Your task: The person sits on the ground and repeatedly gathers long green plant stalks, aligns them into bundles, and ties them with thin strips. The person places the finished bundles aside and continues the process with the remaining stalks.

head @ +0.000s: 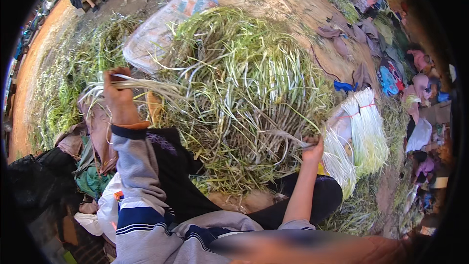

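My left hand (122, 101) is closed around a small bunch of pale stalks (150, 86), raised at the left edge of a plant heap. Their other ends fan out past my wrist. Before my knees lies the large heap of long green and whitish stalks (253, 80), its near side brown and tangled. Over the right side of the heap, my right hand (312, 149) pinches a thin, dry, pale strip of stalk or leaf sheath (282, 134) that trails leftward. Whether it still joins a stalk in the heap is hard to tell.
Pale stalk bundles tied with red bands (366, 128) lie to my right, beside a loose whitish bunch (339, 157). Loose green leaves (73, 84) cover the ground at left. A clear plastic sheet (150, 40) lies behind the heap. Several people (417, 91) sit along the right.
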Motion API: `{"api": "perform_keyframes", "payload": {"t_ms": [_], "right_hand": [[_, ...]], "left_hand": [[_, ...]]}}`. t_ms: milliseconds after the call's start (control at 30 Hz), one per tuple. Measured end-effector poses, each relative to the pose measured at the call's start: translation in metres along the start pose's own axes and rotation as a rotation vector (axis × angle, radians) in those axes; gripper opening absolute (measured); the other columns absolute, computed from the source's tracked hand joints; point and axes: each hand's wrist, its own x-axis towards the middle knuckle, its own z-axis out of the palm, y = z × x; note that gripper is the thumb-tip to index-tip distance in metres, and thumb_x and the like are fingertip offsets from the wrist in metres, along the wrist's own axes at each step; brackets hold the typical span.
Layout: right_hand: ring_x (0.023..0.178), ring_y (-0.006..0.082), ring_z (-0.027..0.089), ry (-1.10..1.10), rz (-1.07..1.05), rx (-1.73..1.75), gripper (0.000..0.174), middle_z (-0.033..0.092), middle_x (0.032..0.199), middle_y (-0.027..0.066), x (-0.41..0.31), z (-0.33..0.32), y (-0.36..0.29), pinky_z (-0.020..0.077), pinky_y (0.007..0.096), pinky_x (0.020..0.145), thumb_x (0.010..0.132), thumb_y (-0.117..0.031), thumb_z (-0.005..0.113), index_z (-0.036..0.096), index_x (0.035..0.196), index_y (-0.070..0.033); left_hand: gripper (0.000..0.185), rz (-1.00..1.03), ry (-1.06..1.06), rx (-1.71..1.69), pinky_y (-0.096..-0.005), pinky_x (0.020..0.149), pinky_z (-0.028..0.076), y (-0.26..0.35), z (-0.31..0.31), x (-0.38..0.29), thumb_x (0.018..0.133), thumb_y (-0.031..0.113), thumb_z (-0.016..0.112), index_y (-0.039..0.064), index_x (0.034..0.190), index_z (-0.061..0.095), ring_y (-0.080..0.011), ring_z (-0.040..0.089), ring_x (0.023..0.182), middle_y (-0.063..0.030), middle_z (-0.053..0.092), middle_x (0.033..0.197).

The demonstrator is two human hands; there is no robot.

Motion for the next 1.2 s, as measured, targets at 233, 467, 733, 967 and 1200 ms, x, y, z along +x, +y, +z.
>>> {"api": "perform_keyframes", "payload": {"t_ms": [233,467,733,967,1200], "right_hand": [[0.078,0.0210,0.060,-0.707,0.343,-1.834,0.035,0.063,0.084,0.0113,-0.117,0.067,0.124,0.0485,0.0352,0.076,0.090,-0.030,0.050,0.060,0.104,0.001],[0.058,0.0210,0.055,-0.475,-0.123,-1.552,0.030,0.060,0.066,0.0073,-0.078,0.087,0.092,0.0451,0.0346,0.063,0.087,-0.031,0.053,0.064,0.091,-0.004],[0.083,0.0287,0.057,-0.751,-0.571,-2.306,0.016,0.054,0.087,0.0110,-0.037,0.082,0.136,0.0497,0.0413,0.069,0.083,-0.021,0.059,0.063,0.091,-0.007],[0.072,0.0210,0.057,-1.136,-0.337,-2.202,0.018,0.051,0.085,0.0080,-0.108,0.072,0.200,0.0515,0.0355,0.064,0.087,-0.027,0.056,0.059,0.091,-0.010],[0.077,0.0174,0.061,-0.507,-0.110,-1.661,0.036,0.066,0.089,0.0082,-0.044,0.099,0.114,0.0492,0.0304,0.072,0.085,-0.034,0.060,0.064,0.104,-0.004]], "left_hand": [[0.022,-0.482,-0.128,0.212,-0.0202,0.047,0.034,-0.070,0.055,-0.053,0.091,0.013,0.055,0.001,0.110,0.051,-0.0094,0.047,0.064,0.0027,0.045,0.068],[0.020,-0.608,-0.098,0.391,-0.0168,0.043,0.032,-0.092,0.066,-0.072,0.090,0.017,0.056,0.002,0.104,0.052,-0.0065,0.047,0.058,0.0044,0.046,0.065],[0.020,-0.678,-0.102,0.566,-0.0185,0.039,0.026,-0.132,0.090,-0.095,0.090,0.025,0.057,0.005,0.086,0.055,-0.0068,0.045,0.049,0.0040,0.046,0.058],[0.023,-0.649,-0.084,0.597,-0.0195,0.037,0.026,-0.137,0.091,-0.092,0.090,0.027,0.057,0.006,0.081,0.055,-0.0076,0.047,0.047,0.0027,0.047,0.055],[0.022,-0.625,-0.117,0.661,-0.0179,0.038,0.025,-0.125,0.089,-0.093,0.092,0.029,0.054,0.010,0.082,0.050,-0.0068,0.043,0.048,0.0036,0.043,0.058]]}}
